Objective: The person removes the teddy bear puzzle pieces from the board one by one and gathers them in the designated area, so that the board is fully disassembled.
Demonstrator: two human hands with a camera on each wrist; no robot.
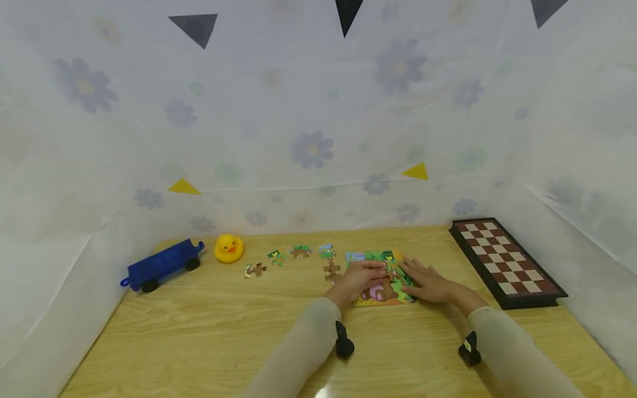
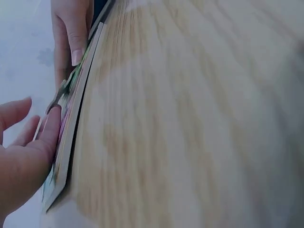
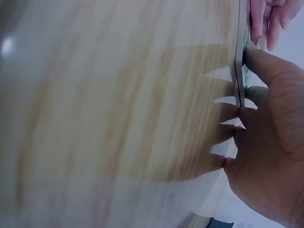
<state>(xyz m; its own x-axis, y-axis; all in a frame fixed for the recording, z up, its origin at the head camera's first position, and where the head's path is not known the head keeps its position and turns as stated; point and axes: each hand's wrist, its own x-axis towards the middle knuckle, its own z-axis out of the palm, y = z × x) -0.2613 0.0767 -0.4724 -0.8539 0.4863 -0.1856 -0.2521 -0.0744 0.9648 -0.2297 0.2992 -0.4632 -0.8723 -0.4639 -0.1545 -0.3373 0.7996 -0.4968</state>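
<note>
A jigsaw puzzle (image 1: 380, 296) with a brown bear picture lies on the wooden table. My left hand (image 1: 360, 278) is over its left and middle part. In the left wrist view, its fingers pinch a tilted puzzle piece (image 2: 58, 96) just above the picture; the fingers partly hide the piece. At the puzzle's right edge rests my right hand (image 1: 430, 282), fingers spread, with the thumb on the board. The right wrist view shows the right hand (image 3: 273, 118) with its fingertips down on the table beside the board's edge (image 3: 240, 71).
Loose puzzle pieces (image 1: 301, 252) lie left of the puzzle, including a brown piece (image 1: 332, 270) close to it. Farther left are a yellow rubber duck (image 1: 229, 249) and a blue toy wagon (image 1: 164, 264). A checkered board (image 1: 500, 257) lies at the right. Patterned cloth (image 1: 313, 110) walls surround the table.
</note>
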